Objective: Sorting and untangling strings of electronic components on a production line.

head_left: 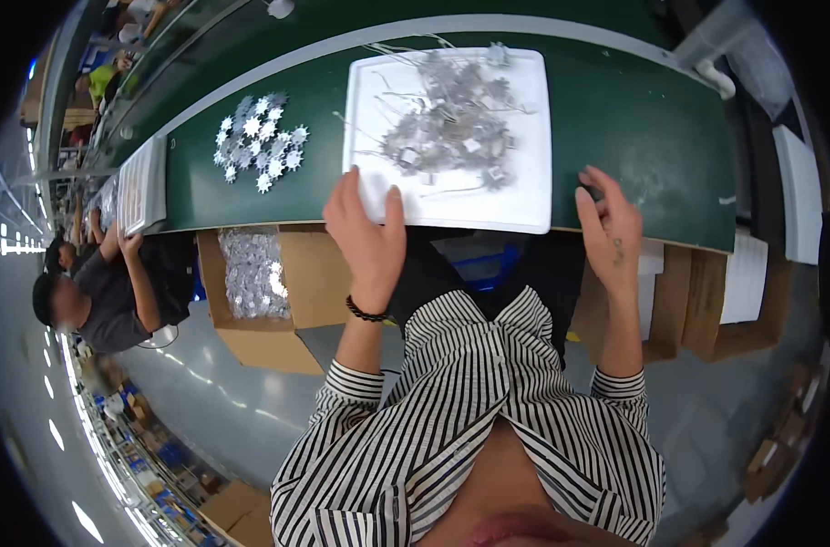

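Note:
A white tray (pixel 520 205) lies on the green table in front of me. Heaped in it are small grey-silver star-shaped pieces (pixel 451 118) with thin white cords, some trailing over the rim; they look blurred. My left hand (pixel 369 232) is at the tray's near left corner, its thumb and fingers apart and nothing in them. To the right of the tray, above the table, my right hand (pixel 611 228) has its fingers slightly bent, with a gap to the thumb. I make out nothing held there.
Shiny silver star-shaped pieces (pixel 262 137) lie spread at the left. Beyond them stands another white tray (pixel 141 187), beside a co-worker (pixel 96 305). Under the table edge are a carton of clear-wrapped pieces (pixel 251 273) and more cartons (pixel 706 301) on the right.

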The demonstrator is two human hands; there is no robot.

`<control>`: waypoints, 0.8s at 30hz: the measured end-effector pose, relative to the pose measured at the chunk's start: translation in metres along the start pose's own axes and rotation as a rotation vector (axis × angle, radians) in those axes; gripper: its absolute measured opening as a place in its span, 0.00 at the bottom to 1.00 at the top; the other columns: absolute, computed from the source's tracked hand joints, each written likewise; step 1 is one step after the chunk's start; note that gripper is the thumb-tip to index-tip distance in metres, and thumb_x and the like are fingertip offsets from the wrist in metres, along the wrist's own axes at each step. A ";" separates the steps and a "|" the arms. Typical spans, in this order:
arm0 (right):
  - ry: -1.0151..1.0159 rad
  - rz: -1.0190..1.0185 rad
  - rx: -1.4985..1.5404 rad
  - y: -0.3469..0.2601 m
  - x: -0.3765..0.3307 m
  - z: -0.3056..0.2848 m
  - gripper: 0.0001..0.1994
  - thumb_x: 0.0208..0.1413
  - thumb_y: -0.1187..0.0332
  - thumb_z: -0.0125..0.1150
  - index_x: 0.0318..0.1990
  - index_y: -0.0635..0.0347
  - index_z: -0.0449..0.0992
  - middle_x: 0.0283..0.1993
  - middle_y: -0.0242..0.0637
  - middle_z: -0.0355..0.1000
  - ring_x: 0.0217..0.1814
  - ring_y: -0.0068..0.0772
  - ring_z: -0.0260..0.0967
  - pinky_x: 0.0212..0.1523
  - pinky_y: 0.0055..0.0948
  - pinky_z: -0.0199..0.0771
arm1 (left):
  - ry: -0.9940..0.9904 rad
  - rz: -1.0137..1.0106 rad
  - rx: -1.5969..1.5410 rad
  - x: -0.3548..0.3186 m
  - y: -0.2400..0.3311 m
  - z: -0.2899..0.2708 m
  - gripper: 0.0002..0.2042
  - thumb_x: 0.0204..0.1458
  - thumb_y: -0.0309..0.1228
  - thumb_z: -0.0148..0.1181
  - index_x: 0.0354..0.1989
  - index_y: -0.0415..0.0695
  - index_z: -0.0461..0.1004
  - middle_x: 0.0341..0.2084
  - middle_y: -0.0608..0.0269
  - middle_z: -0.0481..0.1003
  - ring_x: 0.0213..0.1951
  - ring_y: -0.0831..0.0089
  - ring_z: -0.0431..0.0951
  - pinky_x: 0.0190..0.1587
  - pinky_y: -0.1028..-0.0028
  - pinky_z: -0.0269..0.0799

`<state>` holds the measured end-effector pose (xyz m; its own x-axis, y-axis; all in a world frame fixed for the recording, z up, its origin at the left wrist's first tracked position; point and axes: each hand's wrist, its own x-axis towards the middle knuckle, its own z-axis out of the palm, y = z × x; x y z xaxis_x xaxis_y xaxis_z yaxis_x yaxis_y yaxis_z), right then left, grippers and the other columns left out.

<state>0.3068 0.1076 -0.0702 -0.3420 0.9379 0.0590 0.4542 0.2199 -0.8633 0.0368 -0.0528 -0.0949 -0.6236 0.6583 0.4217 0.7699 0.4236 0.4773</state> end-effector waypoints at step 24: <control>1.031 0.759 0.124 0.234 0.109 -0.406 0.43 0.51 0.49 0.70 0.61 0.82 0.66 0.59 0.63 0.70 0.59 0.56 0.74 0.52 0.54 0.80 | -0.270 -0.080 -0.706 -0.013 0.163 0.009 0.11 0.61 0.22 0.52 0.51 0.37 0.73 0.47 0.56 0.74 0.48 0.66 0.73 0.56 0.71 0.67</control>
<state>0.7093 0.3703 -0.0626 0.7832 0.6021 -0.1553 0.1560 -0.4320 -0.8883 0.1720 0.0132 -0.0291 -0.5492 0.8101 0.2051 0.3976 0.0374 0.9168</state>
